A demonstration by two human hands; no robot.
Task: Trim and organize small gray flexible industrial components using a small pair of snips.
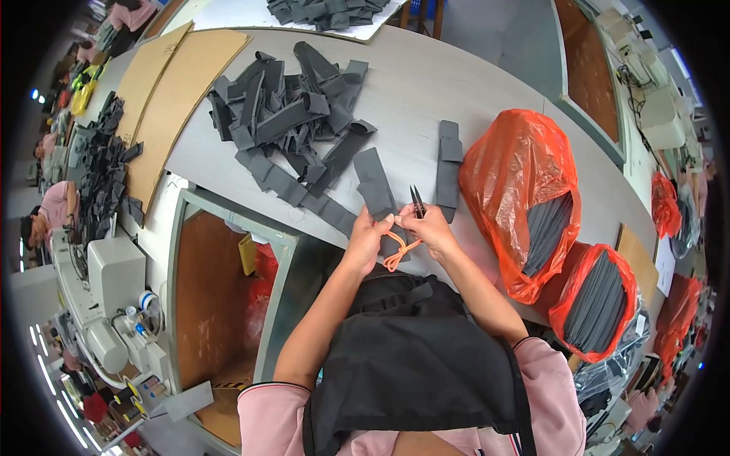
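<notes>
My left hand (368, 235) pinches the near end of a dark grey fabric strip (376, 182) that lies flat on the grey table (426, 91). My right hand (430, 226) grips small black thread snips (417, 202), blades pointing away from me, right beside the strip's edge. An orange cord (397, 251) loops down from between my two hands. A black apron (411, 357) covers my lap below them.
A big heap of grey fabric strips (289, 114) lies beyond my hands, with a short stack of strips (449, 167) to the right. Two orange plastic bags (532, 197) (597, 300) holding grey pieces stand on the right. Cardboard sheets (171, 99) and a sewing machine (114, 304) are on the left.
</notes>
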